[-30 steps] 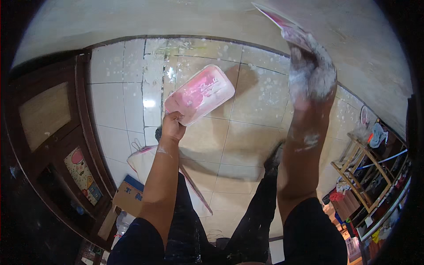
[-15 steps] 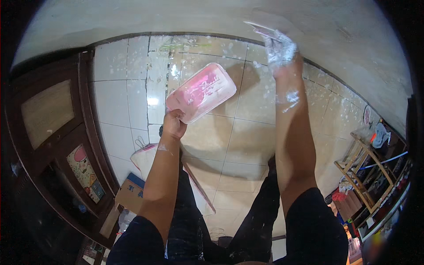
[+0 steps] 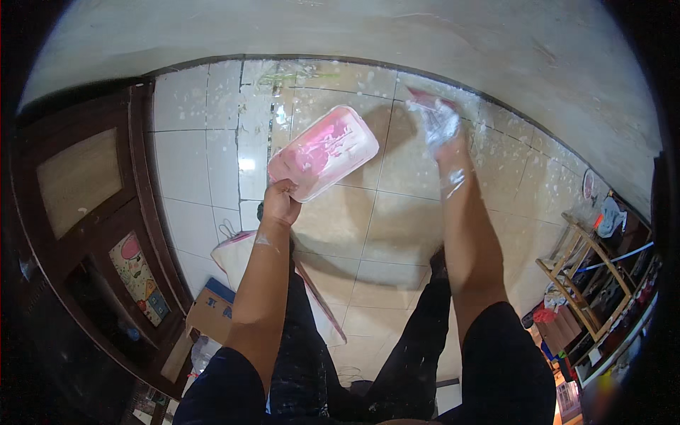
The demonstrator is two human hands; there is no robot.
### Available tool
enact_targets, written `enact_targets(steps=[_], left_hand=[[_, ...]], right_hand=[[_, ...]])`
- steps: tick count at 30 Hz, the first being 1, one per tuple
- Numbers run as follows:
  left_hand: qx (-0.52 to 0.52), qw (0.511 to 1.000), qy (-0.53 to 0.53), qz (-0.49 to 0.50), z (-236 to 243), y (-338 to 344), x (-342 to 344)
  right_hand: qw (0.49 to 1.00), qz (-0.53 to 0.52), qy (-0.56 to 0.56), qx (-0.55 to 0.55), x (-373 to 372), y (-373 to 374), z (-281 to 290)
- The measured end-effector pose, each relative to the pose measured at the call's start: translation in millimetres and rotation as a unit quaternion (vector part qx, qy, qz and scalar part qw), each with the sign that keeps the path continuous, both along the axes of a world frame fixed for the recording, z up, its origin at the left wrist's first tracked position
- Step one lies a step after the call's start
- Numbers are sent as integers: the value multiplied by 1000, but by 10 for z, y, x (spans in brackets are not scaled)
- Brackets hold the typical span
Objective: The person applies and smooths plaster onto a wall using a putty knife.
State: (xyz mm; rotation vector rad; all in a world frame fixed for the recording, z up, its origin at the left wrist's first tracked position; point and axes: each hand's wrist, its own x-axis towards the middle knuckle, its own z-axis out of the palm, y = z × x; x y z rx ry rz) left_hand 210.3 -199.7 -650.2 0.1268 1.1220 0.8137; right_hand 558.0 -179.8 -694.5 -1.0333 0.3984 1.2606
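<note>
My left hand [image 3: 282, 204] grips the near-left corner of a shallow pink plastic tray [image 3: 365, 146], its thumb over the rim. White paste is smeared across the tray's inside. To the right, my right hand [image 3: 440, 131], coated in white paste, is closed on a flat reddish scraper [image 3: 429, 100]. Motion blurs the scraper, and it is apart from the tray. More paste marks my right forearm and left wrist. Beyond the scraper rises a grey plastered wall [image 3: 340, 28].
White spatters dot the tiled floor [image 3: 404, 219]. On the left stands a dark wooden door [image 3: 78, 177], with a cardboard box [image 3: 210, 316] near it. A white board [image 3: 322, 312] lies by my left leg. A wooden rack [image 3: 588, 269] with clutter is at the right.
My right hand has come down and toward me from the wall, bringing the scraper with it and tilting it. The left hand and tray have hardly moved.
</note>
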Motion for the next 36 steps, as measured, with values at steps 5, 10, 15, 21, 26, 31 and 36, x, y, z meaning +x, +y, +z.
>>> enact_targets(steps=[5,10,15,21,26,31,36], left_hand=[[-8,1000,17,6,12,-52,-84],[-37,998,-26,41,-1,-76,-76],[-28,999,-25,39,-21,-38,-52],[-6,1000,22,6,-39,8,-111],[3,1000,28,3,-111,-25,-131],[-13,1000,24,8,-123,-106,-143],[3,1000,16,14,35,30,-218]], right_hand=[[903,166,-394,44,233,330,1272],[976,47,-191,89,-200,-113,1770],[989,-10,-129,65,-466,-384,1009],[976,-33,-131,169,-503,216,945],[980,-65,-155,106,-253,554,303],[993,-53,-99,30,-433,133,-151],[958,-81,-171,216,-534,375,1085]])
